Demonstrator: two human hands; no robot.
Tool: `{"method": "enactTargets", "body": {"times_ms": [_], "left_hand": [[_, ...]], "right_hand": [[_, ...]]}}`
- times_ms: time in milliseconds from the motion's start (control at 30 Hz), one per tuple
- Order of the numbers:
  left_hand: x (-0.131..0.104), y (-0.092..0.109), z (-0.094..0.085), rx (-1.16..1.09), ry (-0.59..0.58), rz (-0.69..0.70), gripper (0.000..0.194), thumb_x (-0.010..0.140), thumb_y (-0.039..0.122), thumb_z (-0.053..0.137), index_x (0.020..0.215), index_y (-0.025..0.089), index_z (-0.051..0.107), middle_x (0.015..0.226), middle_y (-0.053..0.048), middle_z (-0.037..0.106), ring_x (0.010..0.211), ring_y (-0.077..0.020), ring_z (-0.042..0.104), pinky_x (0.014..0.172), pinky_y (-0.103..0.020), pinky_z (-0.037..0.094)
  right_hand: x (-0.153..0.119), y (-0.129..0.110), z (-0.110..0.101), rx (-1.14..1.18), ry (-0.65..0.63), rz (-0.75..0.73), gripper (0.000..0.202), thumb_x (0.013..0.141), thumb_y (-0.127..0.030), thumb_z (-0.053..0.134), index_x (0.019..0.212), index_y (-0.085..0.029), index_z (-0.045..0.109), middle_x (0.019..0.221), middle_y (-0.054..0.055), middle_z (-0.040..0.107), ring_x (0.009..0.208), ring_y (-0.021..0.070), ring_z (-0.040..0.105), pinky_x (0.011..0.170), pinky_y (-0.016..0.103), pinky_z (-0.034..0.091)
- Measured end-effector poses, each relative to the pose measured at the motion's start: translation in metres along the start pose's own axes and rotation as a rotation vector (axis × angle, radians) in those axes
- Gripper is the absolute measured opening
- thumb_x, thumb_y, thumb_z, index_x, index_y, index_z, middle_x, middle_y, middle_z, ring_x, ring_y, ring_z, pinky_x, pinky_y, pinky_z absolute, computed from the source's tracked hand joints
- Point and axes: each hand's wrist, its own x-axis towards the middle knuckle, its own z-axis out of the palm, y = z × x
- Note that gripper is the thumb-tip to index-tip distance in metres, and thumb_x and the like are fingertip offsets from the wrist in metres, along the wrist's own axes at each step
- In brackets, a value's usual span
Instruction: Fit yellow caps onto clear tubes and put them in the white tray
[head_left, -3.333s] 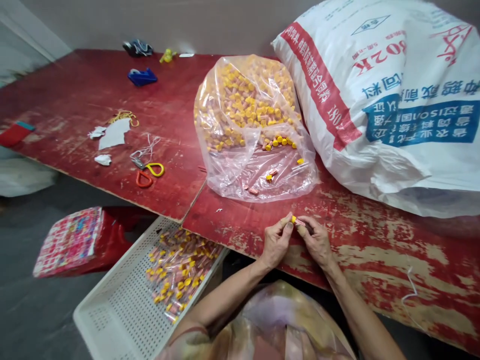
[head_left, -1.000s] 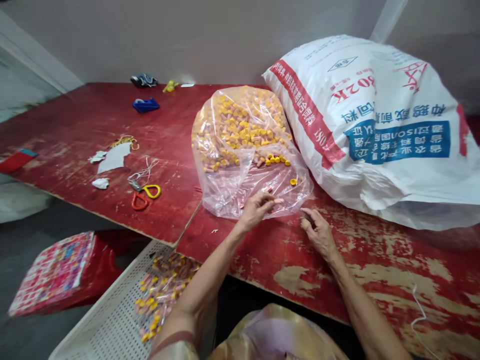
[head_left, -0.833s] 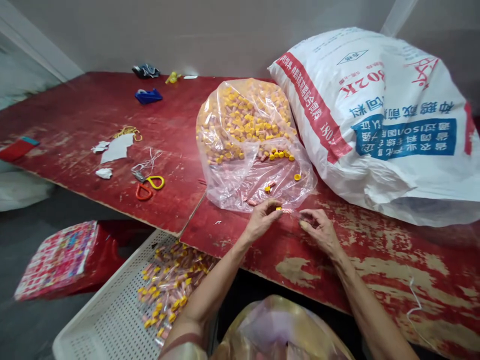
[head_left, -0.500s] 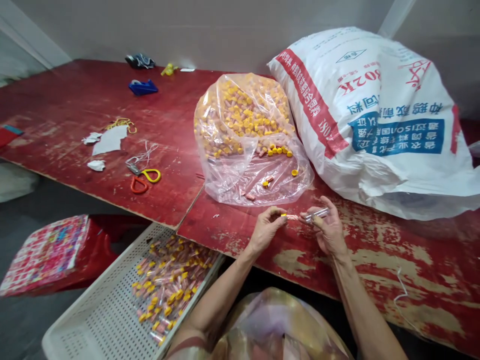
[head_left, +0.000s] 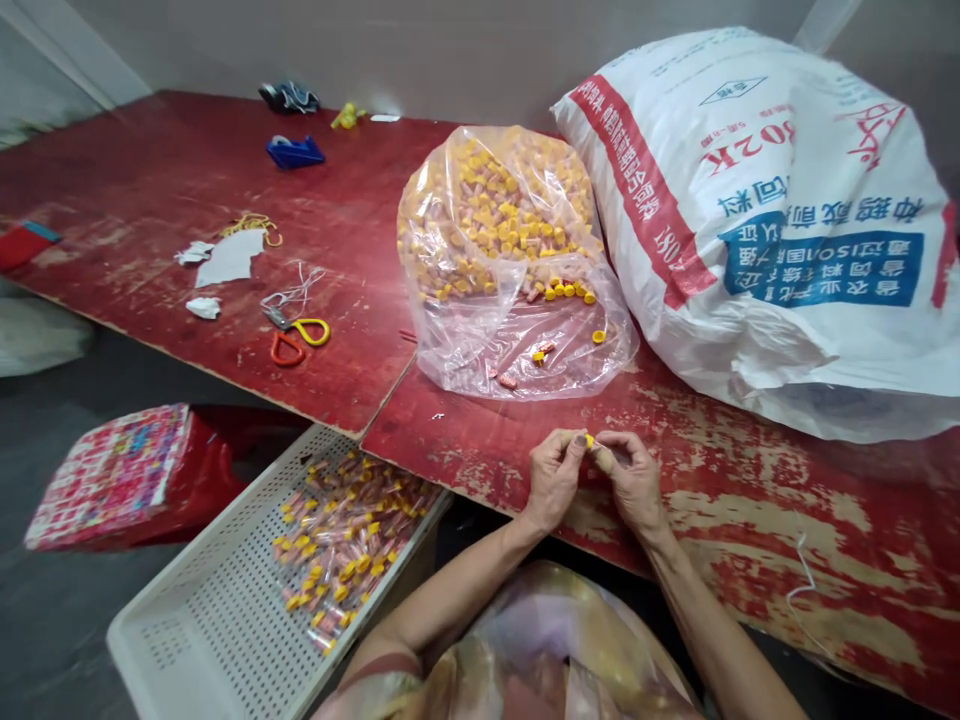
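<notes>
My left hand (head_left: 555, 478) is closed, its thumb and fingertips pinching a small yellow cap (head_left: 589, 440). Against the other side of the cap, my right hand (head_left: 631, 485) is closed round a clear tube, which its fingers now mostly hide. Just beyond both hands lies a clear plastic bag (head_left: 469, 355) of yellow-capped pink pieces (head_left: 517, 235); a few of these rest loose near its mouth. Below and to the left, a white perforated basket (head_left: 187, 610) holds many clear tubes with yellow caps (head_left: 352, 560).
A bulky white woven sack (head_left: 817, 340) fills the table's right rear. Scissors (head_left: 300, 335), white paper scraps (head_left: 231, 257) and a blue tape dispenser (head_left: 295, 152) lie on the worn red table (head_left: 360, 230). A red stool with a patterned cover (head_left: 112, 475) stands at lower left.
My hands have come together, and the patterned pink piece under the cap and the clear tube have gone out of sight between my fingers. The view has shifted slightly.
</notes>
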Motion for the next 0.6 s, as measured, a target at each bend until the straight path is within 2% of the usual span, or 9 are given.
{"method": "enactTargets", "body": {"times_ms": [67,100,233,333,433,533,600], "left_hand": [[0.008,0.003,-0.004,0.004,-0.022,-0.076,0.042,0.086,0.051,0.05,0.07,0.015,0.065,0.069,-0.003,0.062,0.067,-0.0126,0.056,0.067,-0.025,0.043],[0.014,0.005,-0.006,-0.023,-0.035,-0.139,0.049,0.086,0.056,0.045,0.068,0.015,0.064,0.066,-0.003,0.06,0.063,-0.0125,0.055,0.063,-0.025,0.042],[0.03,0.007,-0.009,-0.203,-0.163,-0.367,0.069,0.08,0.074,0.031,0.067,0.014,0.063,0.064,-0.004,0.06,0.061,-0.0133,0.054,0.059,-0.026,0.041],[0.026,0.003,-0.011,-0.231,-0.252,-0.468,0.075,0.076,0.079,0.028,0.063,0.013,0.062,0.058,-0.003,0.056,0.056,-0.0114,0.051,0.057,-0.024,0.038],[0.018,-0.001,-0.022,-0.154,-0.208,-0.453,0.075,0.075,0.08,0.029,0.064,0.013,0.062,0.059,-0.003,0.057,0.057,-0.0113,0.05,0.057,-0.024,0.038],[0.013,0.001,-0.045,-0.068,-0.147,-0.38,0.075,0.078,0.078,0.025,0.064,0.014,0.061,0.06,-0.003,0.058,0.06,-0.0122,0.052,0.059,-0.024,0.04],[0.006,0.007,-0.063,-0.036,-0.196,-0.403,0.069,0.08,0.075,0.028,0.064,0.014,0.058,0.057,-0.002,0.056,0.053,-0.0109,0.05,0.052,-0.023,0.038]], "right_hand": [[-0.005,-0.004,0.003,-0.033,-0.082,0.033,0.031,0.072,-0.038,0.075,0.092,-0.019,0.061,0.085,0.002,0.062,0.062,0.0126,0.058,0.052,0.024,0.049],[-0.008,-0.006,0.005,-0.063,-0.148,0.01,0.028,0.074,-0.038,0.073,0.092,-0.019,0.061,0.087,0.003,0.062,0.066,0.0137,0.058,0.055,0.025,0.05],[-0.02,-0.012,0.019,-0.293,-0.364,-0.306,0.013,0.081,-0.025,0.065,0.093,-0.021,0.063,0.096,0.004,0.059,0.089,0.0168,0.058,0.075,0.028,0.05],[-0.028,-0.009,0.026,-0.376,-0.375,-0.48,0.014,0.083,-0.019,0.06,0.096,-0.021,0.06,0.097,0.005,0.057,0.089,0.0166,0.058,0.072,0.027,0.05],[-0.026,-0.005,0.032,-0.403,-0.482,-0.526,0.012,0.085,-0.017,0.056,0.096,-0.021,0.058,0.095,0.006,0.055,0.087,0.0165,0.057,0.07,0.027,0.05],[-0.019,-0.006,0.043,-0.439,-0.647,-0.565,0.014,0.087,-0.015,0.053,0.1,-0.021,0.056,0.095,0.006,0.056,0.089,0.0168,0.057,0.073,0.029,0.05],[-0.017,-0.009,0.053,-0.516,-0.644,-0.665,0.019,0.089,-0.014,0.05,0.106,-0.022,0.055,0.099,0.007,0.056,0.092,0.0178,0.056,0.077,0.032,0.049]]}}
